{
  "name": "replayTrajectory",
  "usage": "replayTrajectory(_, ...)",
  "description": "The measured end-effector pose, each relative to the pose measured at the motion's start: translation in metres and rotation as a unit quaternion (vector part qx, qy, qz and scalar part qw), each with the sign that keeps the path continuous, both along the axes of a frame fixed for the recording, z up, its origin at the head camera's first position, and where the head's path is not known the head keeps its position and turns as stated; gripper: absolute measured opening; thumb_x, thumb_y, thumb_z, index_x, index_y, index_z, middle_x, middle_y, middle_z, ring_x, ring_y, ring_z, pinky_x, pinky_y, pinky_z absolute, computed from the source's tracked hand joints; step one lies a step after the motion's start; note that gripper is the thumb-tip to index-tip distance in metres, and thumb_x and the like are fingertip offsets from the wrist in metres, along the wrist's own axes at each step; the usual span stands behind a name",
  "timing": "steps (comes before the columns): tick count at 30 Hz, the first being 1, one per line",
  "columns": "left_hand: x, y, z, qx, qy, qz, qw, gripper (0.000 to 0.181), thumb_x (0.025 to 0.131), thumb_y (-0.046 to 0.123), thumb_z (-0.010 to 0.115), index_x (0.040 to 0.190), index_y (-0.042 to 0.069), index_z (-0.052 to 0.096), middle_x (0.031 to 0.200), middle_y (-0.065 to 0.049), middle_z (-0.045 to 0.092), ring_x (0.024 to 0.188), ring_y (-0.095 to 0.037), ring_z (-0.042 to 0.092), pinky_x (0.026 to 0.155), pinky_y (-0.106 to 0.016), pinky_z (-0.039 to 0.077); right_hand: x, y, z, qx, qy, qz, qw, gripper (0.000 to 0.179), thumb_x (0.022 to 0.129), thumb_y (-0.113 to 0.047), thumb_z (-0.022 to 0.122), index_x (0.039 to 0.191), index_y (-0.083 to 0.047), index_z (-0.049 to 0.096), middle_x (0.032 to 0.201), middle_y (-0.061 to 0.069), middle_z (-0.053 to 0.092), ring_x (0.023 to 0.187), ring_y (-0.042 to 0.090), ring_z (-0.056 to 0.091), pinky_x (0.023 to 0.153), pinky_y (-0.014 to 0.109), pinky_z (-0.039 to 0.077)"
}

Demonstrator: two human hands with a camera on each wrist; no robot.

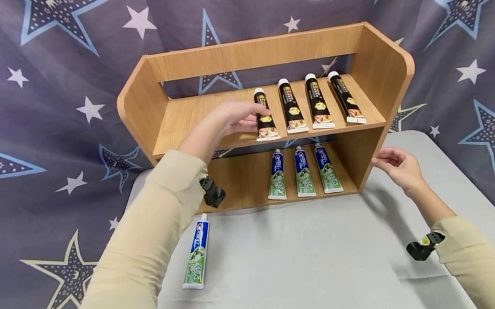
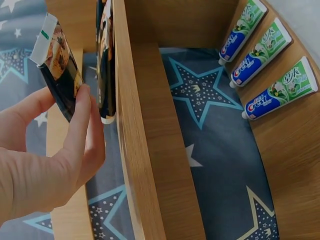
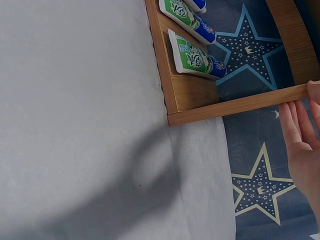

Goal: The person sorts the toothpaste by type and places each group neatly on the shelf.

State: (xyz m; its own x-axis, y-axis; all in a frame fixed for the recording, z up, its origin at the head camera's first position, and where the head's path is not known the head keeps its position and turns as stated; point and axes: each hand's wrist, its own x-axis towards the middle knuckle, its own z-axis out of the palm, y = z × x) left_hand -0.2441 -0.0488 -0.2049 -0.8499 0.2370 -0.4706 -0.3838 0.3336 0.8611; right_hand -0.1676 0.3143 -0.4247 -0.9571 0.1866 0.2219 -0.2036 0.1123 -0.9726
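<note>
My left hand [image 1: 239, 116] pinches a black toothpaste tube [image 1: 262, 106] between thumb and fingers over the upper shelf. In the left wrist view this tube [image 2: 61, 65] is tilted, its white crimped end away from the palm. To its right, three more black tubes [image 1: 291, 105] lie side by side on the upper board, white caps toward the back. Lower right, my right hand [image 1: 401, 169] grips the edge of the wooden shelf's side panel [image 1: 370, 152], thumb on one face and fingers on the other, as the right wrist view shows.
Three blue-and-green toothpaste tubes [image 1: 303, 173] lie on the lower board of the wooden shelf [image 1: 232, 177]. Another blue-and-green tube [image 1: 197, 253] lies on the white tabletop [image 1: 308, 270], front left of the shelf. A star-patterned curtain [image 1: 13, 214] hangs behind and at the sides.
</note>
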Motion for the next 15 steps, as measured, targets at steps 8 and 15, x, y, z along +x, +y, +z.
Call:
replayTrajectory(8,-0.011,0.009,-0.002,-0.008,-0.003,0.061,0.9981,0.062,0.086,0.007,0.07,0.139,0.002,0.039,0.133,-0.015,0.06,0.116,-0.021,0.064,0.09,-0.022,0.057,0.001,0.0,0.001,-0.003,0.006,0.005,1.0,0.028,0.083,0.007,0.067,0.087,-0.021,0.065,0.077,-0.02,0.068,0.07,-0.009,0.063,0.065,0.003,0.05)
replayTrajectory(15,-0.018,0.006,-0.001,-0.052,0.019,0.079,0.9953,0.07,0.083,0.008,0.074,0.141,0.002,0.035,0.129,-0.015,0.062,0.109,-0.021,0.068,0.076,-0.019,0.06,0.002,-0.001,0.002,-0.007,0.015,0.01,0.9998,0.028,0.083,0.008,0.066,0.086,-0.021,0.065,0.076,-0.019,0.069,0.07,-0.009,0.063,0.065,0.003,0.05)
